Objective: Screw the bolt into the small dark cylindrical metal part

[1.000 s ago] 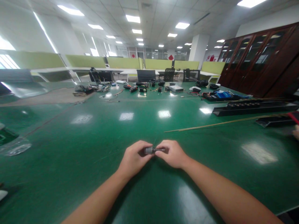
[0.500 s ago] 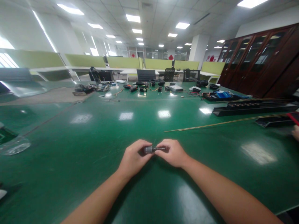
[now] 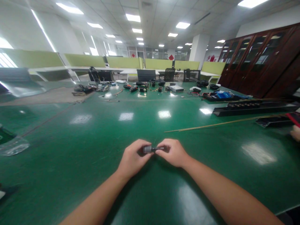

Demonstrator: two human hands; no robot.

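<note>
A small grey cylindrical part (image 3: pixel 147 149) with a thin dark shaft is held sideways between my two hands, over the green tabletop (image 3: pixel 131 132). My left hand (image 3: pixel 134 157) pinches its thick grey body between thumb and fingers. On the shaft side, my right hand (image 3: pixel 172 152) is closed with thumb and fingertips round the thin end. Fingers cover part of the piece, so its exact kind does not show.
Long thin brass-coloured rods (image 3: pixel 199 127) and black channel rails (image 3: pixel 248 109) lie to the right. Small devices and tools (image 3: pixel 133 88) are scattered along the far edge. A clear plastic item (image 3: pixel 15 148) is at left. Another person's hand (image 3: pixel 295 132) shows at far right, beside a red object (image 3: pixel 292 119).
Both hands keep nearly the same grip and place on the part. At far right, the other person's hand and the red object have moved slightly left.
</note>
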